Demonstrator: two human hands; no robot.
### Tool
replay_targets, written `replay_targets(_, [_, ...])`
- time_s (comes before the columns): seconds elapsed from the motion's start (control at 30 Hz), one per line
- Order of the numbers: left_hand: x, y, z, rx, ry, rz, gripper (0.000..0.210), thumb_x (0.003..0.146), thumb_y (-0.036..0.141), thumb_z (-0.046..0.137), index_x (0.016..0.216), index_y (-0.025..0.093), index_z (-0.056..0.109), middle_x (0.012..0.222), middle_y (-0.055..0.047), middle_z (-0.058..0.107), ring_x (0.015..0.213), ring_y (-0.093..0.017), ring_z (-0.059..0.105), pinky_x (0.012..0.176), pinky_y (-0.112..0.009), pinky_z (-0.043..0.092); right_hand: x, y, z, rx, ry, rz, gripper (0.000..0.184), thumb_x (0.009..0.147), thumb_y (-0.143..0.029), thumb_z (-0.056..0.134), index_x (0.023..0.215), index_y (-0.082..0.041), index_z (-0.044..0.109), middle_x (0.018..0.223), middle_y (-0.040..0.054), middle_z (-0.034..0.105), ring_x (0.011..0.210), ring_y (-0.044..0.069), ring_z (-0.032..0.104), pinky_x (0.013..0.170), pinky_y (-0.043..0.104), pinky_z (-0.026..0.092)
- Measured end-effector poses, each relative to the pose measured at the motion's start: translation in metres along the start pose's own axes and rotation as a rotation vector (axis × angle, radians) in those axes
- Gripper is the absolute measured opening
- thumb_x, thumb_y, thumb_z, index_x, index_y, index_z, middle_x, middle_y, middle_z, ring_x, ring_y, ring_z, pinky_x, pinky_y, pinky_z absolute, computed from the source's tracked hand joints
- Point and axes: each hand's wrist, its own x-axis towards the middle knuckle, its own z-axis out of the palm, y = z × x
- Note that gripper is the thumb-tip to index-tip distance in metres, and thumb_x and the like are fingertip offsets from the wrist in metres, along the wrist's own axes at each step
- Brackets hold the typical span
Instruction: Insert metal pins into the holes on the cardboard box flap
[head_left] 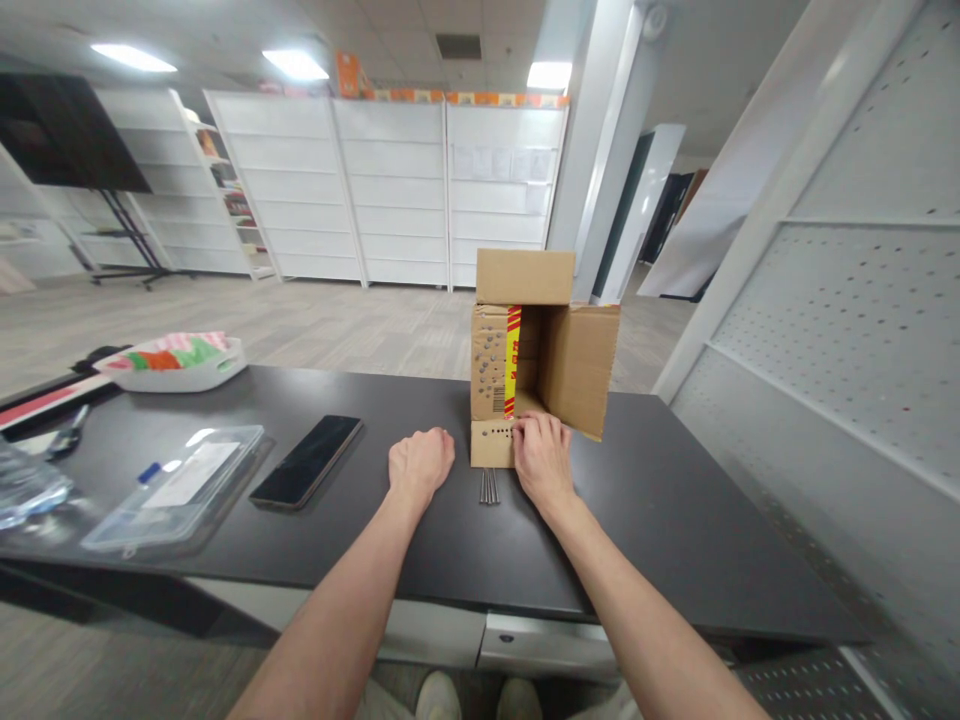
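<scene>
The right hand's fingers (534, 430) are curling onto the lower front flap of the cardboard box (536, 350), pinching its edge. The left hand (420, 463) is resting on the table (675, 520) as a loose fist, holding nothing. Between the hands, a few nails (489, 486) are lying just before the box. A phone (306, 461) is sitting left of them.

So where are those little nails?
In the head view, the nails lie on the black table, between the left hand and right hand, just before the cardboard box.
</scene>
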Motion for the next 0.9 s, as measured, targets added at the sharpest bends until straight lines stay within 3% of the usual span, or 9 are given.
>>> replay_targets(0.57, [-0.0003,0.0005,0.0007,-0.008,0.020,0.004,0.053,0.091,0.041,0.026,0.089,0.015,0.072,0.085,-0.017,0.069,0.083,-0.030,0.067,0.071,-0.039,0.049,0.0012,-0.0032,-0.0033,0.010,0.024,-0.007,0.017,0.093,-0.023,0.041,0.095,-0.015,0.056,0.108,0.0122,0.059,0.099,0.024,0.045,0.085,0.037,0.030])
replay_targets(0.9, [-0.0010,0.0010,0.0015,-0.021,0.004,-0.003,0.054,0.092,0.040,0.024,0.094,0.015,0.071,0.088,-0.018,0.068,0.086,-0.028,0.066,0.075,-0.038,0.048,-0.0018,-0.0007,-0.0010,0.078,-0.010,-0.058,0.020,0.095,-0.025,0.035,0.094,-0.016,0.053,0.091,0.0088,0.062,0.088,0.022,0.050,0.081,0.035,0.029])
